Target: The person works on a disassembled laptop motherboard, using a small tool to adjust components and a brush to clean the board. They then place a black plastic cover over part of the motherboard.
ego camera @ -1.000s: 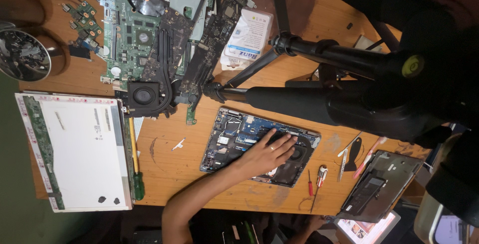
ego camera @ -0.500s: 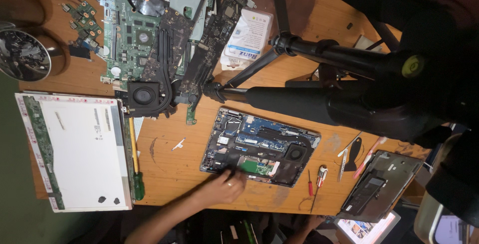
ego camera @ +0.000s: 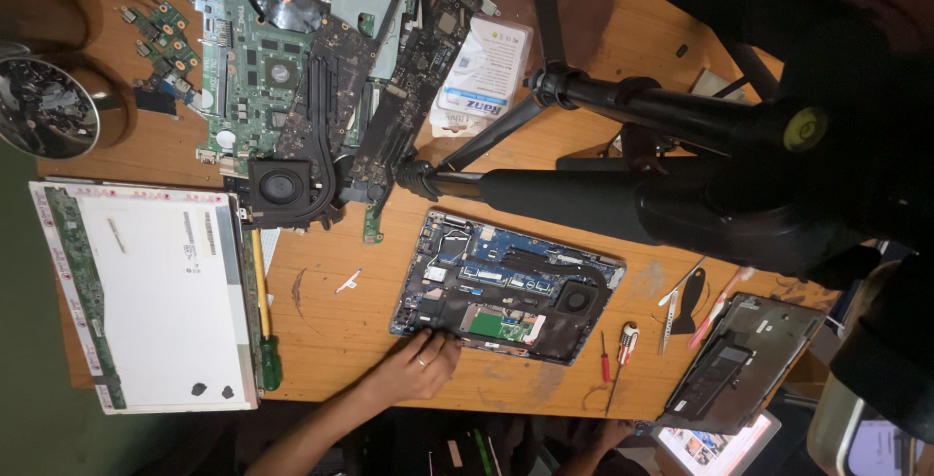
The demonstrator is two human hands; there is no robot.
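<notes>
An opened laptop base (ego camera: 506, 286) lies on the wooden table (ego camera: 321, 316), its blue board, fan and dark battery bay exposed. My left hand (ego camera: 416, 369), with a ring on one finger, rests at the base's near-left corner, fingertips touching its edge and holding nothing. The forearm comes in from the lower left. Only a dim sliver of my right hand (ego camera: 589, 434) shows at the bottom edge, below a red-handled screwdriver (ego camera: 626, 345); its fingers are hidden.
A black tripod (ego camera: 623, 184) crosses the table's centre and right. A pale display panel (ego camera: 146, 291) and a green-handled screwdriver (ego camera: 268, 354) lie left. Green motherboards with a fan (ego camera: 292, 77) sit at the top, a round metal dish (ego camera: 44, 106) far left, a removed bottom cover (ego camera: 744, 359) right.
My left hand has drawn back from the middle of the laptop base to its near-left corner, leaving the fan and board uncovered.
</notes>
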